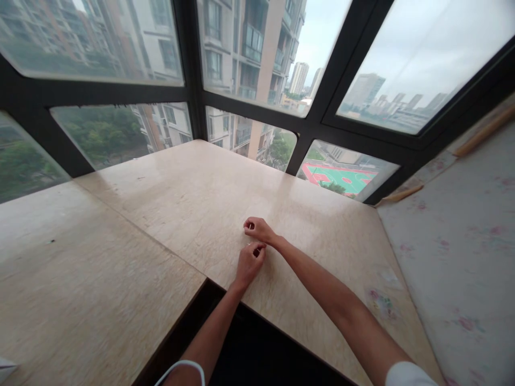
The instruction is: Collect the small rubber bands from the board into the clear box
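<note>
Both hands are close together over the pale marble-like sill (193, 198), near its inner corner. My left hand (250, 261) is the lower one, its fingers curled and pinched around something too small to make out. Just above it is my right hand (258, 229), also curled, with thumb and fingertips meeting; a tiny pale bit shows by its fingers, not clear enough to name. The two hands are almost touching. A white band (181, 364) crosses the left forearm, and a white sleeve (408, 374) covers the upper right arm.
Dark window frames (257, 115) border the sill at the back. A clear plastic packet with coloured pieces (382, 303) lies at the right, beside the floral wall (462, 268). A small dark speck (51, 241) and a white object (6, 367) are at the left.
</note>
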A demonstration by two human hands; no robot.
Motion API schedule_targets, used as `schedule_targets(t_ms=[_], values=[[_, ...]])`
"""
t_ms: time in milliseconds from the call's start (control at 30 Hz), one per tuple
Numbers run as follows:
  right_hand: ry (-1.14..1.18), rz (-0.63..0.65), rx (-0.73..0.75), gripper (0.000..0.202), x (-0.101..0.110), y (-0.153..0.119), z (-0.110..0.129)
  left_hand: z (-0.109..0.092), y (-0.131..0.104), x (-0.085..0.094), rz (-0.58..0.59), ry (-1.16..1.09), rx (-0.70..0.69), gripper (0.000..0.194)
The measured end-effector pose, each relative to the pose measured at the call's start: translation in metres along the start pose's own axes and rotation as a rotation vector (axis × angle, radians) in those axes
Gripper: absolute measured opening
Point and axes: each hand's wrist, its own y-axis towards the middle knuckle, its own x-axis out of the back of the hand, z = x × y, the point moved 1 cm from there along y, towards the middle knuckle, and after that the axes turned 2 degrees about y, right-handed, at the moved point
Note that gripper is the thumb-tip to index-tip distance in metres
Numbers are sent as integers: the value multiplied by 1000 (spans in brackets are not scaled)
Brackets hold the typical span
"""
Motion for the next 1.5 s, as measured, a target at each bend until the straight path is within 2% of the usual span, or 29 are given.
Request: schedule_targets(t_ms=[167,333,567,767,1033,1133,1267,1433,1500], values=[[381,-153,-102,12,3,-31,6,2,1,-1,-6,-29,27,14],[670,-229,-165,18,17,-59,19,3,1,1,-17,-39,31,17],[882,-312,-188,23,40,-107,29,1,2,3,-24,-39,31,20],[974,-492,-233,24,64,-163,18,9,2,1,-13,-42,90,26],[797,-788,-398,25,101,-266,-25,2,3,4,29,-32,173,35],[571,-878,-441,23,118,-311,-32,-3,2,5,26,-17,208,38],[209,-933,-531,25,136,-360,-39,-7,2,5,25,15,228,39],[-73,-986,-640,27,148,-391,-52,-12,2,5,31,89,228,36],[-140,-952,-651,27,149,-396,-59,-15,1,5,37,102,227,36]])
